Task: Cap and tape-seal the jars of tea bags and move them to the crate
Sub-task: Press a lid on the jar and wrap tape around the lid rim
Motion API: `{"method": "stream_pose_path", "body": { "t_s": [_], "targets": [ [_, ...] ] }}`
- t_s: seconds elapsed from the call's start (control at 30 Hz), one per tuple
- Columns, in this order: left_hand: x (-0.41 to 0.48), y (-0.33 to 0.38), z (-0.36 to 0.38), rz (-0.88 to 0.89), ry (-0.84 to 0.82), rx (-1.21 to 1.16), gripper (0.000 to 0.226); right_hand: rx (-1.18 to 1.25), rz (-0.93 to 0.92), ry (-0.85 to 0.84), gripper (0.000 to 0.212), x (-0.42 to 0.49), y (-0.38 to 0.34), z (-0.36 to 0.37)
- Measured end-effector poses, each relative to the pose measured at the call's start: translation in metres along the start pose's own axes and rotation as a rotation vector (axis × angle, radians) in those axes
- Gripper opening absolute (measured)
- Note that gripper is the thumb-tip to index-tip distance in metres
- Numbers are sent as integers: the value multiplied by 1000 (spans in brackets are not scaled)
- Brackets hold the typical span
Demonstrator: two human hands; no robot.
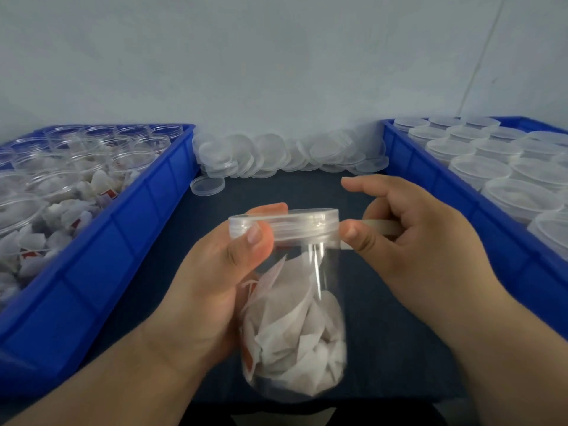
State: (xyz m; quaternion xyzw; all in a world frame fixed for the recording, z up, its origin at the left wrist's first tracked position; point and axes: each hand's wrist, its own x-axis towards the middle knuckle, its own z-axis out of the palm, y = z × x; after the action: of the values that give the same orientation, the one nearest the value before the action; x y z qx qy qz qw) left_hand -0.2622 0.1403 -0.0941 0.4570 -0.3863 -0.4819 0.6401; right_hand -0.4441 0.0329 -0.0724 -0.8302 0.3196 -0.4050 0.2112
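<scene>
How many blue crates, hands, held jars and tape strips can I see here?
Blue crates: 2, left crate and right crate
Hands: 2, left hand and right hand
Held jars: 1, the jar
Tape strips: 1, the tape
Total: 6

One head-worn wide-angle view — looking forward and down, close over the left hand (215, 272) and right hand (415, 241).

A small packing bench, by the look of it: a dark table (276, 192) against a plain pale wall (276, 56), a blue crate (123, 241) of open tea-bag jars (61, 167) at the frame's left, a second blue crate (408, 158) of lidded jars (479, 167) at its right, and loose clear lids (276, 152) heaped at the back centre.
</scene>
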Motion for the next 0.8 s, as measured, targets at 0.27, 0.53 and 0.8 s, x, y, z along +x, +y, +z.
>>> {"method": "stream_pose_path", "body": {
  "t_s": [0.27,0.53,0.8],
  "targets": [
    [3,-4,-2,108,142,124,84,-13,-49,174,49,-8,-1,-22],
    [0,-9,4,75,109,43,100,-19,-66,184,50,-8,0,-18],
    [-6,-13,4,91,13,82,118,7,-61,125,54,-9,2,2]
  ]
}}
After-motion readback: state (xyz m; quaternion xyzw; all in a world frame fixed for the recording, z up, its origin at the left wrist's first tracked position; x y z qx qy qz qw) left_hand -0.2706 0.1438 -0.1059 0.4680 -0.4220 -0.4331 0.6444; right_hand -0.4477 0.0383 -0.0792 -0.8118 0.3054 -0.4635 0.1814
